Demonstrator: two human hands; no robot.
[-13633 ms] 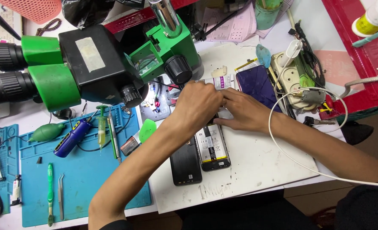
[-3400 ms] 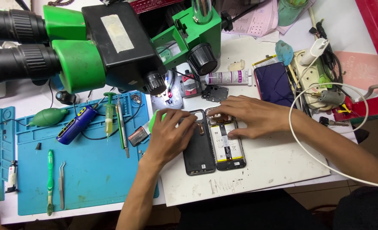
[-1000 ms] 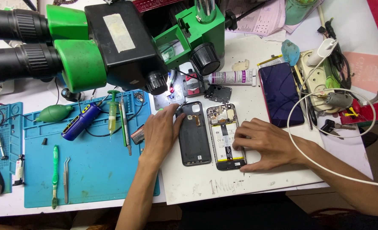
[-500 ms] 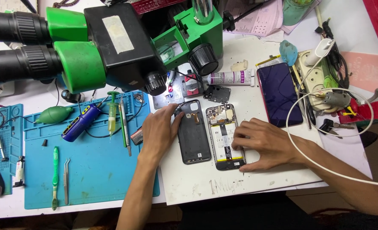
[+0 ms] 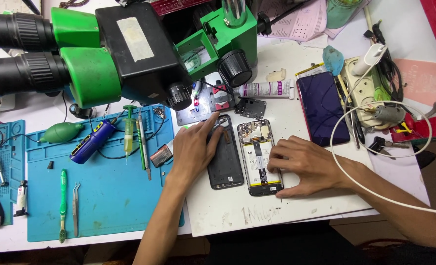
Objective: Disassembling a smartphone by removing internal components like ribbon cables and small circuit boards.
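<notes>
Phone (image 5: 260,158), opened with its battery showing, lies on the white board (image 5: 296,206) on the desk; back cover (image 5: 225,159) just left of it. My left hand (image 5: 194,149) presses flat on the cover, nothing grasped; my right hand (image 5: 304,164) pins the phone, fingers spread, to stop sliding.

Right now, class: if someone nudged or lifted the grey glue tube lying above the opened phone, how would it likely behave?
The glue tube lies on its side and looks round, so a sideways push would probably roll it. It seems small and likely light. Its body looks like soft plastic, so it may dent under a firm pinch.
</notes>
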